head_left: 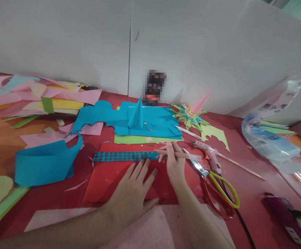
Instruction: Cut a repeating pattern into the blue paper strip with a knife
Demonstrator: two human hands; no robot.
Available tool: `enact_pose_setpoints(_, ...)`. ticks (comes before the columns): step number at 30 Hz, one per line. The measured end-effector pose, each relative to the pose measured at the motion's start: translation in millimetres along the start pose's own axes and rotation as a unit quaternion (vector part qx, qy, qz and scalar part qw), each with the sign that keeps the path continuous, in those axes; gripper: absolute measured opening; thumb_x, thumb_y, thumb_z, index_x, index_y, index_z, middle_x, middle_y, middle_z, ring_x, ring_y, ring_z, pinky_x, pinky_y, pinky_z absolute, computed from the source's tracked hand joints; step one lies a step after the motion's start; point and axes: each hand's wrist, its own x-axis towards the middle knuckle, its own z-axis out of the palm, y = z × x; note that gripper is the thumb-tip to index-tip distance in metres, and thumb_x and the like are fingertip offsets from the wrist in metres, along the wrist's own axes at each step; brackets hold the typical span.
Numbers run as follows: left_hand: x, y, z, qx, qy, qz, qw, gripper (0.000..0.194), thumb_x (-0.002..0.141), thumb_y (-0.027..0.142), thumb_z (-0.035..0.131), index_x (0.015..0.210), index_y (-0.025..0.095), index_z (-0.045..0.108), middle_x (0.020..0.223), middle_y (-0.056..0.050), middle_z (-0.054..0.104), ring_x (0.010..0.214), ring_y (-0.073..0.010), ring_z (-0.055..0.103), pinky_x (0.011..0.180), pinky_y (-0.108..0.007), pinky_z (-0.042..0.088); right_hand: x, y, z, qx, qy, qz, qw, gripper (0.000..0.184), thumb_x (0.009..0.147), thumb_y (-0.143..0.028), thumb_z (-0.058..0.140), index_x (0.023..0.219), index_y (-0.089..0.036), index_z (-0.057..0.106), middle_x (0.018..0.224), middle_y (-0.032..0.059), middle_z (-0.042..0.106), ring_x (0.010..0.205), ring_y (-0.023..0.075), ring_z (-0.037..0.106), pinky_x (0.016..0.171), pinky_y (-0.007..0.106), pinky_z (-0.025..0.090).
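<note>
right hand (176,167) pinches a pen (192,156). left hand (131,190), spread and empty, best pins the blue strip (116,156) beside that grip.

Red bench (259,145). On it: red sheet (108,180), blue paper sheets (160,119), pink glue gun (210,155), scissors (204,173) with red and yellow handles, white pen (188,132), curled blue strip (41,164). Heaped paper strips (64,95) at far left.
</note>
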Motion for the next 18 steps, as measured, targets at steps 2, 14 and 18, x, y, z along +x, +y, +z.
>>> enact_pose_setpoints(2, 1, 0, 0.6, 0.003, 0.003, 0.0, 1.0, 0.06, 0.087, 0.054, 0.04, 0.136, 0.018, 0.04, 0.142, -0.018, 0.036, 0.128, -0.035, 0.035, 0.101, -0.049, 0.029, 0, 0, 0, -0.008, -0.024, -0.001, 1.0, 0.032, 0.089, -0.044, 0.046, 0.067, -0.021, 0.051, 0.046, -0.0046, 0.055, 0.042, 0.0124, 0.056, 0.05, 0.025, 0.048)
enact_pose_setpoints(14, 0, -1, 0.1, 0.006, 0.016, -0.001, 1.0, 0.06, 0.087, 0.057, 0.037, 0.133, 0.018, 0.045, 0.139, -0.017, 0.041, 0.127, -0.0336, 0.037, 0.102, -0.048, 0.028, 7, 11, -3, -0.077, -0.065, -0.003, 0.995, 0.031, 0.084, -0.039, 0.054, 0.059, -0.023, 0.044, 0.04, -0.0054, 0.047, 0.059, 0.0183, 0.066, 0.06, 0.027, 0.053)
enact_pose_setpoints(18, 0, -1, 0.4, 0.001, 0.019, -0.003, 1.0, 0.06, 0.089, 0.058, 0.032, 0.132, 0.019, 0.045, 0.14, -0.016, 0.04, 0.127, -0.0329, 0.037, 0.102, -0.047, 0.027, 7, 13, -2, -0.086, -0.061, -0.008, 0.994, 0.032, 0.084, -0.038, 0.053, 0.058, -0.023, 0.041, 0.039, -0.0054, 0.046, 0.06, 0.0188, 0.067, 0.06, 0.027, 0.053)
